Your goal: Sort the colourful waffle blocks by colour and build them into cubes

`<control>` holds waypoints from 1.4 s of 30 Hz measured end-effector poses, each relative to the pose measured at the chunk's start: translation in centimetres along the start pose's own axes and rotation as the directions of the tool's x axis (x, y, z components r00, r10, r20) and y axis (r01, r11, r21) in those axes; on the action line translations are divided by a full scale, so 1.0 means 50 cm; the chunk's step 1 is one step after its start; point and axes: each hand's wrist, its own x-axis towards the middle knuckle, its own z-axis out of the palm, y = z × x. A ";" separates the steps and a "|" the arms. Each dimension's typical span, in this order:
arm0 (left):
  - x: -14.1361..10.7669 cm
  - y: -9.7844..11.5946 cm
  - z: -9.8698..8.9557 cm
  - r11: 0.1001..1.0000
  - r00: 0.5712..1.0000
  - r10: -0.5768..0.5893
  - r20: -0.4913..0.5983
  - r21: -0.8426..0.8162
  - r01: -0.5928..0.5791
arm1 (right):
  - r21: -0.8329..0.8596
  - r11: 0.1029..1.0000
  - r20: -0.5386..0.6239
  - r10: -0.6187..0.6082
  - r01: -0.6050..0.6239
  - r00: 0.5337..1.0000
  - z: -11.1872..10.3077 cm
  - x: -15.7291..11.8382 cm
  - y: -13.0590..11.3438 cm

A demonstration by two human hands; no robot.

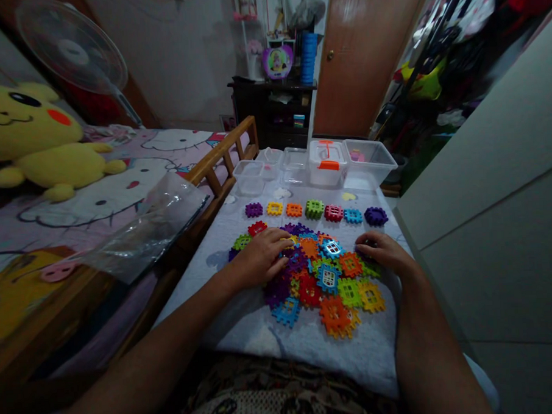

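Observation:
A heap of colourful plastic waffle-shaped building pieces [316,278] lies on a white quilted pad [244,318]. My left hand [260,256] rests on the heap's upper left side, its fingers curved over several pieces. At the heap's right edge is my right hand [383,252], with its fingertips on or beside a dark piece. Whether either hand grips a piece is hidden. A row of separate pieces [313,211] runs along the far side of the heap, beyond both hands.
Clear plastic boxes [296,163] stand beyond the pad, one with an orange latch [328,163]. On the left are a wooden bed rail [219,154] and a crumpled clear plastic bag [153,230]. A tall pale panel [487,222] stands close on the right.

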 end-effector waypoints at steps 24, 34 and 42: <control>-0.096 0.089 0.067 0.967 0.966 -0.245 -0.085 0.057 0.250 | -0.115 0.990 -0.198 -0.100 0.078 0.975 0.033 0.017 -0.013; -0.105 0.085 0.071 0.974 0.928 -0.217 -0.302 -0.008 0.225 | -0.078 0.994 -0.159 -0.089 0.077 0.983 0.027 0.016 -0.010; -0.094 0.084 0.053 0.870 0.803 -0.468 -0.369 -0.351 0.346 | -0.048 0.998 -0.086 -0.033 0.029 0.996 0.034 0.020 0.004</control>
